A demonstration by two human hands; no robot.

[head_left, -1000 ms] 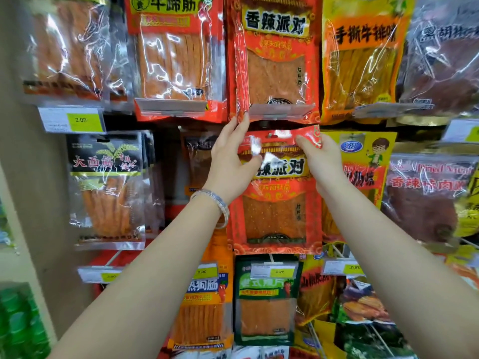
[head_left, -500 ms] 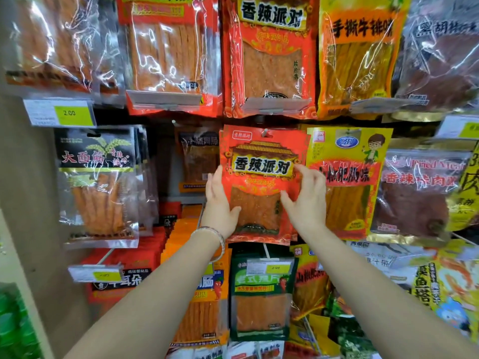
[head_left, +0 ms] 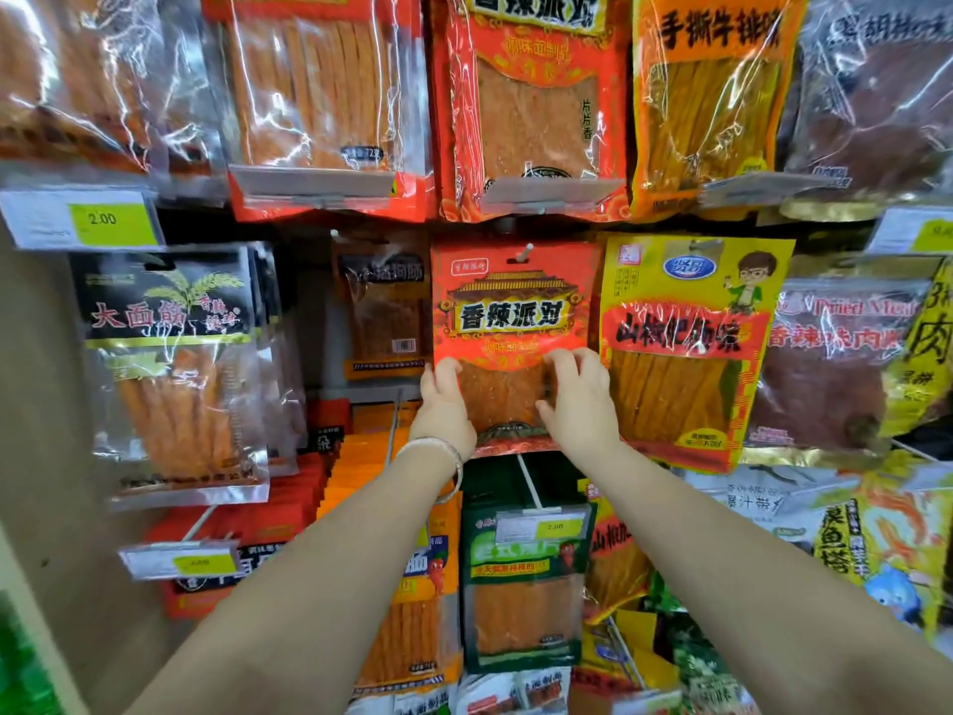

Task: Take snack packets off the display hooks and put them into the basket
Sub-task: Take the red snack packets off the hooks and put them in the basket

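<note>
A red snack packet (head_left: 515, 312) with a yellow label hangs in the middle row, and the tip of its display hook (head_left: 526, 252) pokes through the hole at its top. My left hand (head_left: 444, 405) curls its fingers round the packet's lower left edge. My right hand (head_left: 580, 399) grips the lower right part, fingers bent over the front and thumb beneath. My hands hide the packet's lower half. No basket is in view.
Other hanging packets crowd all sides: a yellow one (head_left: 686, 348) touching on the right, a black one (head_left: 170, 363) at the left, a green one (head_left: 523, 585) below, and a red one (head_left: 531, 105) above. Price tags (head_left: 82, 219) stick out from the hooks.
My hands have slid down from the packet's top corners to its lower half. The packet now hangs flat with its whole top showing.
</note>
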